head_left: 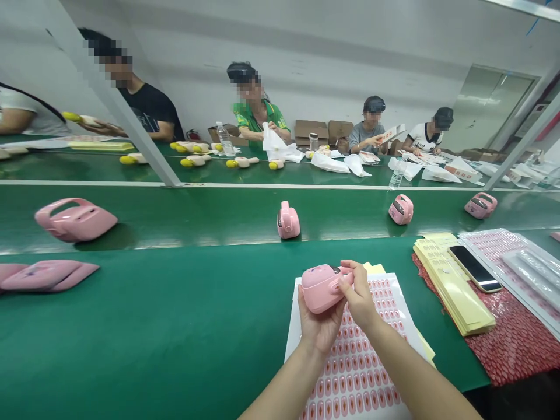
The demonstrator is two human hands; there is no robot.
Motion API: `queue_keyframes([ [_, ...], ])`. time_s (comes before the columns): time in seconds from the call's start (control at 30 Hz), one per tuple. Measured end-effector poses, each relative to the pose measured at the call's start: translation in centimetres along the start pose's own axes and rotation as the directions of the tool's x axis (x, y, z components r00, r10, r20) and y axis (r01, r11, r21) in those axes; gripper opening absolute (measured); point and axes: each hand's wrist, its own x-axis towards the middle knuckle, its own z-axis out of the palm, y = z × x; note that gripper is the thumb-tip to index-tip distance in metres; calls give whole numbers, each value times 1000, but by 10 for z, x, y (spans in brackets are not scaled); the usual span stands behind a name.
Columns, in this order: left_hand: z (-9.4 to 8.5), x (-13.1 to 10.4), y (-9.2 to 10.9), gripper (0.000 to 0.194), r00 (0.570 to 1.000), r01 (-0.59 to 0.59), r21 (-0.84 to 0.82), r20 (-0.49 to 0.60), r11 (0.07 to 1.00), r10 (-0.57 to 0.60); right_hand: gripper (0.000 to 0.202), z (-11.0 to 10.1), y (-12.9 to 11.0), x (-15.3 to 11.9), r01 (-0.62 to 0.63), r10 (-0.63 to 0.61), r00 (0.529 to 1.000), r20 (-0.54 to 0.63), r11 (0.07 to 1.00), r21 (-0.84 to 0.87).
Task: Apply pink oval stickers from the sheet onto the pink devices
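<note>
My left hand (321, 332) is half open, cupped beneath a pink device (321, 294), thumb up its side; my right hand (362, 300) is mostly closed, fingers pinching its looped handle. The device is a glossy, rounded block with a dark patch on top, held above a white sheet (350, 376) that spreads toward five o'clock, rowed with pink oval stickers. Under that lies the smooth green tabletop (153, 338). At three o'clock from my hands sits a stack of slick yellow strips (461, 291), a flat dark-screened phone (475, 268) beside it, with crinkled red bubble wrap (520, 338) underneath. Curved pink parts (52, 275) lie at nine. On the shiny green belt (219, 213), similar handled devices stand at eleven (289, 221) and two (401, 210).
</note>
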Motion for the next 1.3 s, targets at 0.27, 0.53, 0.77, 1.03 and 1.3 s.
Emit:
queue_keyframes([
  [0.27, 1, 11, 16, 59, 981, -105, 109, -152, 988, 122, 12, 5, 2, -61, 146, -146, 989, 6, 986, -74],
  [0.53, 14, 13, 24, 58, 958, -175, 167, -198, 970, 207, 20, 44, 32, -151, 611, -445, 772, 453, 716, -339],
  [0.77, 11, 13, 25, 57, 965, -168, 247, -156, 954, 211, 21, 60, 48, -151, 785, -740, 620, 263, 576, -229],
  [1.03, 17, -1, 7, 79, 929, -263, 801, 59, 538, 366, 15, -36, -31, -46, 128, -138, 942, 305, 990, 53],
  [1.3, -5, -9, -4, 87, 822, -557, 827, 562, -75, 89, 9, -73, -51, 22, 188, -98, 932, 349, 954, -232],
])
